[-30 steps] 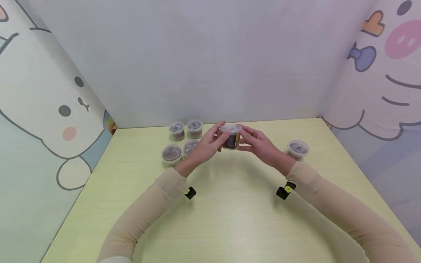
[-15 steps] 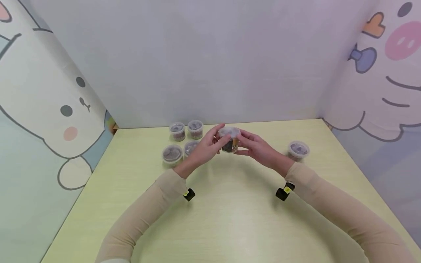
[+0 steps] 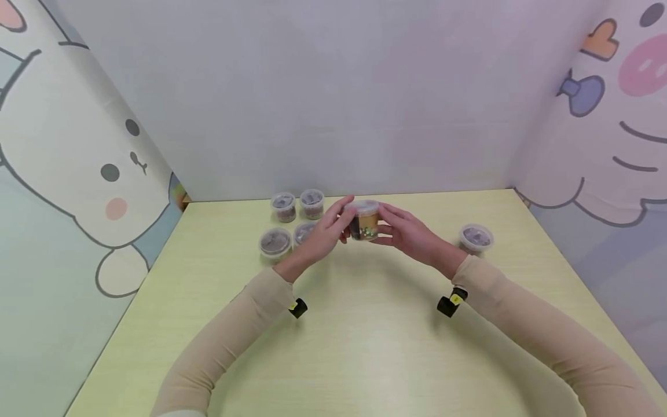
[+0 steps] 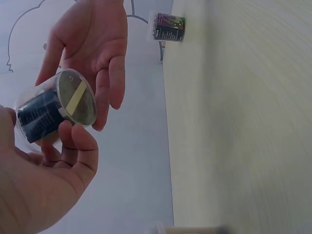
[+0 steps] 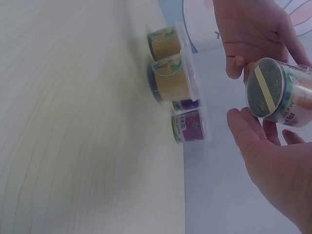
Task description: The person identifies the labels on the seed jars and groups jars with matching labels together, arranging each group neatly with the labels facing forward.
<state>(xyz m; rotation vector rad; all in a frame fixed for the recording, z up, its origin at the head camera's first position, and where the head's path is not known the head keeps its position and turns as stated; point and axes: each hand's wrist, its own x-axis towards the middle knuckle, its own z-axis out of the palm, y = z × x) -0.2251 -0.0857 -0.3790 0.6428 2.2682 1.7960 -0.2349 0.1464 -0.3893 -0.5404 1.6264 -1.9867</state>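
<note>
Between both hands, raised above the table, is a small clear plastic cup (image 3: 365,223) with a lid and a dark-and-tan label. My left hand (image 3: 324,236) grips its left side, thumb near the rim. On the other side my right hand (image 3: 415,238) holds the cup with thumb and fingertips. The wrist views show the underside of the cup (image 4: 78,97), dark with a pale yellow strip across it. In the right wrist view, the fingers of the right hand (image 5: 278,163) lie beside the base of the cup (image 5: 267,87).
Several similar lidded cups (image 3: 275,243) stand in a group at the table's back left, one partly hidden behind my left hand. Another lidded cup (image 3: 476,238) stands to the right, near my right wrist. A pale wall (image 3: 333,98) rises behind the table (image 3: 359,347).
The cup has turned between my hands: its dark text panel faced the head camera, and now the tan part of the label with green print does. It tipped briefly midway.
</note>
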